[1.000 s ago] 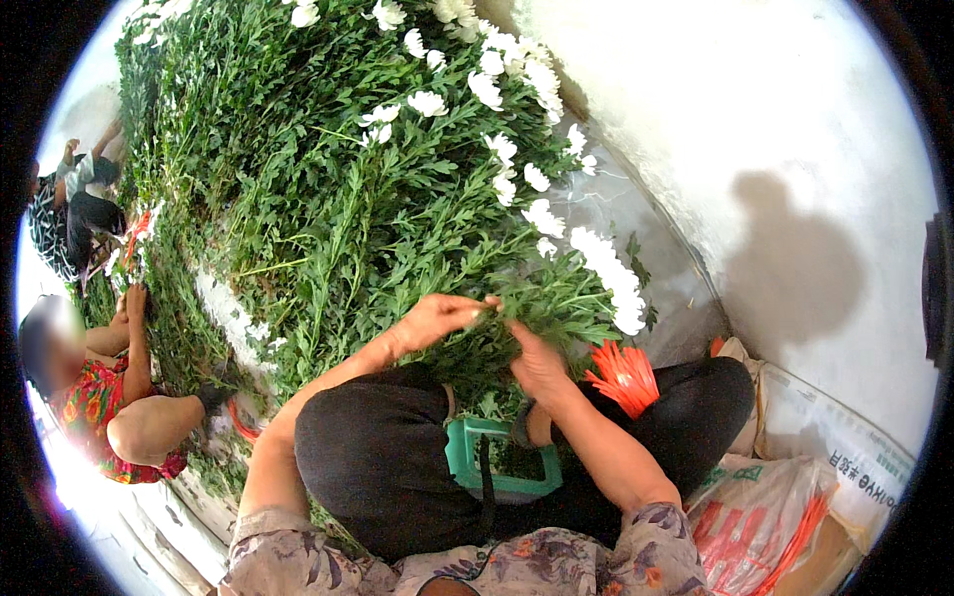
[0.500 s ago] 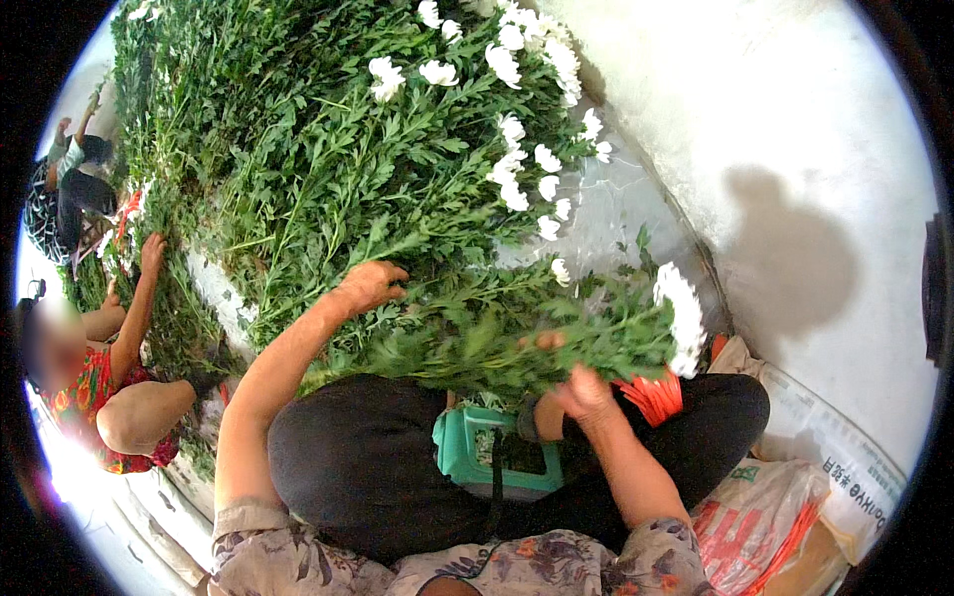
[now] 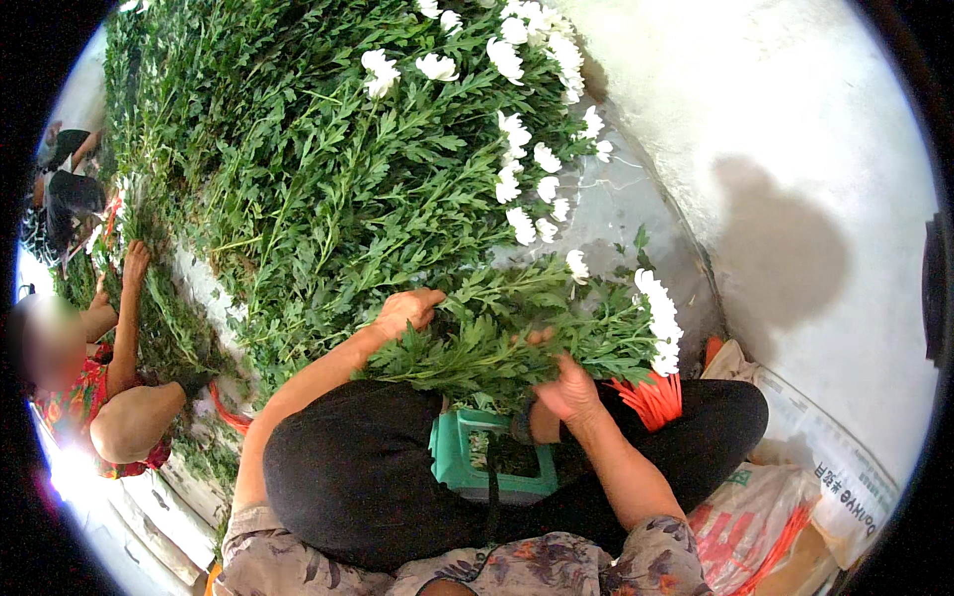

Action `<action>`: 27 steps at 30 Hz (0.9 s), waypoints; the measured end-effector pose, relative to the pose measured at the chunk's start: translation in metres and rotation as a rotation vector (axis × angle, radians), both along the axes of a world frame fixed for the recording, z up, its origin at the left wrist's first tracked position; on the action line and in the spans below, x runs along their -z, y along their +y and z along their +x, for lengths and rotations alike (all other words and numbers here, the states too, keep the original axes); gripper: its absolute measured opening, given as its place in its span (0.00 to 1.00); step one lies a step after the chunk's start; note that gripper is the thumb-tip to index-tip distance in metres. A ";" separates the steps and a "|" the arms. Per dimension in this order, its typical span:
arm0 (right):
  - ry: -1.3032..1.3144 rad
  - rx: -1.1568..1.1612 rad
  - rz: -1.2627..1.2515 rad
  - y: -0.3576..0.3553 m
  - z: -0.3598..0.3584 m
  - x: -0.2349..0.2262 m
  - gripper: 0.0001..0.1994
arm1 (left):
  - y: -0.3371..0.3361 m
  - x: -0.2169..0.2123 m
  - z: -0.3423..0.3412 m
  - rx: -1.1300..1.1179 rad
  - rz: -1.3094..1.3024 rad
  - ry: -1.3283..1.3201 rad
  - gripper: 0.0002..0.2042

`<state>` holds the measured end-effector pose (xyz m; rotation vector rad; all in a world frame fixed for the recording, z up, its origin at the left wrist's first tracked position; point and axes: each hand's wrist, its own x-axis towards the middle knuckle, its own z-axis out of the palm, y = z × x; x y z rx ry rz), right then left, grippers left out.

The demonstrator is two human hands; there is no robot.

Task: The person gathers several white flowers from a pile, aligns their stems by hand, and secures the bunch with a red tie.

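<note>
My right hand (image 3: 568, 387) is closed round a bunch of white chrysanthemums (image 3: 661, 323), held sideways above my lap with the blooms level at the right end. The leaves partly hide its fingers. My left hand (image 3: 409, 310) pinches the stem of a single white chrysanthemum (image 3: 577, 265), which lies alongside the bunch with its bloom farther left. Beyond both hands spreads a big heap of leafy chrysanthemum stems (image 3: 328, 169), with white blooms along its right side.
Orange strips (image 3: 651, 400) lie on my right leg. A teal plastic frame (image 3: 492, 457) rests in my lap. Plastic bags (image 3: 745, 517) stand at my right, beside a pale wall (image 3: 795, 109). At left sits another person (image 3: 119, 397), with a further person (image 3: 72, 199) behind.
My left hand has moved right, bringing the single stem toward the bunch. The bunch in my right hand has shifted slightly left. The seated person's hand at left has moved slightly.
</note>
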<state>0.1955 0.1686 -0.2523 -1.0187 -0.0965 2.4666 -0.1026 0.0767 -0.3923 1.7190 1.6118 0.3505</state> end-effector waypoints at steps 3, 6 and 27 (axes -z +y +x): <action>0.008 -0.002 0.008 0.003 -0.005 -0.007 0.17 | -0.009 -0.038 -0.020 -0.159 0.064 -0.070 0.20; 0.027 0.001 0.016 0.003 -0.002 -0.002 0.16 | -0.009 -0.086 -0.033 -0.281 0.025 0.147 0.21; -0.178 -0.081 0.047 0.021 -0.020 0.001 0.14 | 0.019 -0.152 -0.074 -0.571 -0.403 -0.580 0.15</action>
